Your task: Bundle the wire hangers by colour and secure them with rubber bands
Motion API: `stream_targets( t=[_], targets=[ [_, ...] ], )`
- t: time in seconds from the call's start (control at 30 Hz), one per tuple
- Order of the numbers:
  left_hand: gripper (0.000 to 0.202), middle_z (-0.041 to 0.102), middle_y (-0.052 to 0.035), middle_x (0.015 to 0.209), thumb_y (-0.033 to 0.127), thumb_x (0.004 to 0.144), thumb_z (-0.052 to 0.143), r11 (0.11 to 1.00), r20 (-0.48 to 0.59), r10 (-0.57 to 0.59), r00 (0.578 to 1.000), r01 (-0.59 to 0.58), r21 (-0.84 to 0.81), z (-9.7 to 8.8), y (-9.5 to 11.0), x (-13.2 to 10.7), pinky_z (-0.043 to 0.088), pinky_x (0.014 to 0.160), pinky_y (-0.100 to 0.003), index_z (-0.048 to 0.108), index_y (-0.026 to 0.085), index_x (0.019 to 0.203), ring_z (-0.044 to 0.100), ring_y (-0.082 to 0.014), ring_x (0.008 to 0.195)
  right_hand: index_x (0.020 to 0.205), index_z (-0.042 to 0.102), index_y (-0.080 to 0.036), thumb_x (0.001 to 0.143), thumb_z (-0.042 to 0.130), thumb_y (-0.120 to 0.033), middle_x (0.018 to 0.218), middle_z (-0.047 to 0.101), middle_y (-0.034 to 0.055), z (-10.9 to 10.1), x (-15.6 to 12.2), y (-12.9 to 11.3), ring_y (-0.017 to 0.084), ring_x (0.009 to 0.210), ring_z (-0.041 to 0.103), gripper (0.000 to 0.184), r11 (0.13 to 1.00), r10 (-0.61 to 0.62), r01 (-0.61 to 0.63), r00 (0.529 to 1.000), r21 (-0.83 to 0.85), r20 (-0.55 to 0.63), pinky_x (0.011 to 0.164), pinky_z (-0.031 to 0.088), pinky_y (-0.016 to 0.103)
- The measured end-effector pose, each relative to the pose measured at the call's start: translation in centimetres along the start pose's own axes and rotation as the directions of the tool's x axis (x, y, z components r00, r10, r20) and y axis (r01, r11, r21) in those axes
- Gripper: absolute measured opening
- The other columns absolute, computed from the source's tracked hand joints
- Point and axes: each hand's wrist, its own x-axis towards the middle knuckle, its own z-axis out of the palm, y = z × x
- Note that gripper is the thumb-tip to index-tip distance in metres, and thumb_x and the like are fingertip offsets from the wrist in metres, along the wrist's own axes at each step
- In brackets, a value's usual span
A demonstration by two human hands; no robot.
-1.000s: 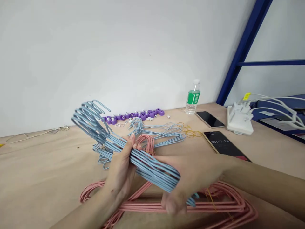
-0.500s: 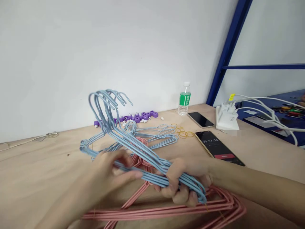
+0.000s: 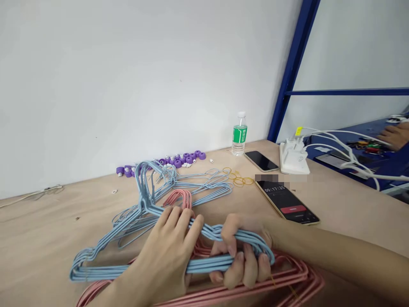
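A bundle of blue wire hangers (image 3: 105, 270) lies across both my hands, its hooks pointing away toward the wall. My right hand (image 3: 243, 251) is closed round the right end of the bundle. My left hand (image 3: 172, 247) wraps over the middle, its fingers on the upper wires and its palm hiding part of the lower bar. A thin band circles the bundle's left corner. Below lie pink wire hangers (image 3: 297, 275), partly covered by the blue ones and my hands, with a yellow band around their right end.
More blue hangers (image 3: 207, 187) lie behind on the table. Yellow rubber bands (image 3: 238, 181), purple caps (image 3: 177, 163), a water bottle (image 3: 239, 134), two phones (image 3: 287, 202) and a white power strip (image 3: 292, 157) with cables stand farther back. Another person's hand (image 3: 398, 135) shows at far right.
The blue bundle has come down and flattened out, its hooks lower and its left corner swung toward me. My left hand has moved from the lower bar to grip over the bundle's middle.
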Motion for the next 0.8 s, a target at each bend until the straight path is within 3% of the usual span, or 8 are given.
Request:
stream_targets(
  t=[0.1, 0.2, 0.3, 0.33, 0.37, 0.43, 0.57, 0.8],
  targets=[
    [0.055, 0.055, -0.0123, 0.098, 0.044, 0.064, 0.057, 1.0, 0.008, -0.001, 1.0, 0.001, -0.022, 0.2, 0.2, 1.0, 0.036, 0.086, -0.045, 0.048, 0.013, 0.109, 0.048, -0.0305, 0.092, 0.075, 0.053, -0.013, 0.052, 0.043, -0.02, 0.043, 0.04, -0.0079, -0.1, -0.6, -0.4, 0.002, 0.027, 0.025, 0.026, 0.995, 0.004, -0.007, 0.999, -0.095, -0.033, 0.026, 0.031, 0.011],
    [0.047, 0.055, -0.012, 0.097, 0.036, 0.064, 0.056, 0.998, 0.066, -0.048, 0.997, 0.051, -0.04, 0.3, 0.5, 1.9, 0.037, 0.084, -0.045, 0.05, 0.013, 0.106, 0.048, -0.03, 0.091, 0.078, 0.056, -0.015, 0.071, 0.04, -0.036, 0.054, 0.05, -0.0022, 0.2, -2.4, -0.9, 0.007, 0.04, 0.045, 0.027, 0.869, -0.224, 0.034, 0.917, -0.493, -0.33, 0.035, 0.04, 0.017],
    [0.051, 0.054, -0.013, 0.101, 0.029, 0.062, 0.053, 0.991, 0.088, -0.099, 0.991, 0.106, -0.076, 1.0, 0.5, 2.4, 0.036, 0.084, -0.045, 0.048, 0.014, 0.11, 0.047, -0.0303, 0.094, 0.073, 0.058, -0.015, 0.074, 0.05, -0.042, 0.07, 0.058, 0.0025, -0.6, -5.7, -1.5, 0.011, 0.061, 0.054, 0.029, 0.623, -0.6, -0.084, 0.586, -0.778, -0.544, 0.05, 0.043, 0.02],
    [0.053, 0.054, -0.0137, 0.102, 0.027, 0.061, 0.052, 0.989, 0.087, -0.118, 0.989, 0.125, -0.084, 1.3, 0.5, 2.5, 0.035, 0.085, -0.046, 0.047, 0.014, 0.112, 0.046, -0.0309, 0.096, 0.074, 0.058, -0.015, 0.074, 0.051, -0.042, 0.068, 0.059, 0.0024, -1.4, -7.0, -1.7, 0.012, 0.061, 0.054, 0.027, 0.573, -0.677, -0.225, 0.412, -0.788, -0.61, 0.051, 0.043, 0.021],
    [0.055, 0.053, -0.0142, 0.104, 0.026, 0.06, 0.052, 0.985, 0.09, -0.139, 0.986, 0.146, -0.087, 1.6, 0.4, 2.5, 0.033, 0.087, -0.047, 0.046, 0.013, 0.113, 0.046, -0.0313, 0.098, 0.071, 0.059, -0.015, 0.073, 0.051, -0.041, 0.064, 0.058, 0.0021, -2.4, -8.2, -1.8, 0.012, 0.058, 0.053, 0.026, 0.522, -0.765, -0.419, 0.157, -0.743, -0.625, 0.052, 0.042, 0.023],
    [0.058, 0.052, -0.0149, 0.107, 0.023, 0.058, 0.05, 0.979, 0.096, -0.172, 0.98, 0.181, -0.091, 2.1, 0.2, 2.6, 0.031, 0.089, -0.049, 0.045, 0.013, 0.115, 0.044, -0.0318, 0.101, 0.071, 0.06, -0.015, 0.069, 0.056, -0.032, 0.069, 0.059, 0.0049, -4.8, -10.3, -1.8, 0.015, 0.063, 0.054, 0.018, 0.521, -0.801, -0.512, -0.017, -0.684, -0.598, 0.059, 0.042, 0.026],
    [0.059, 0.052, -0.015, 0.107, 0.023, 0.057, 0.048, 0.971, 0.141, -0.176, 0.974, 0.195, -0.137, 2.3, 0.0, 2.7, 0.033, 0.088, -0.049, 0.045, 0.012, 0.115, 0.045, -0.0318, 0.099, 0.063, 0.063, -0.017, 0.054, 0.068, -0.025, 0.07, 0.062, 0.0073, -8.9, -12.2, -1.1, 0.022, 0.069, 0.056, 0.014, 0.524, -0.805, -0.594, -0.109, -0.611, -0.584, 0.061, 0.04, 0.03],
    [0.056, 0.053, -0.0152, 0.106, 0.021, 0.057, 0.049, 0.961, 0.185, -0.175, 0.967, 0.209, -0.181, 1.7, 0.3, 2.9, 0.034, 0.088, -0.048, 0.046, 0.011, 0.113, 0.045, -0.0319, 0.102, 0.046, 0.056, -0.02, 0.052, 0.067, -0.024, 0.052, 0.058, 0.0019, -10.4, -12.7, -0.3, 0.016, 0.055, 0.052, 0.013, 0.503, -0.82, -0.572, -0.078, -0.648, -0.567, 0.055, 0.035, 0.028]
  ],
)
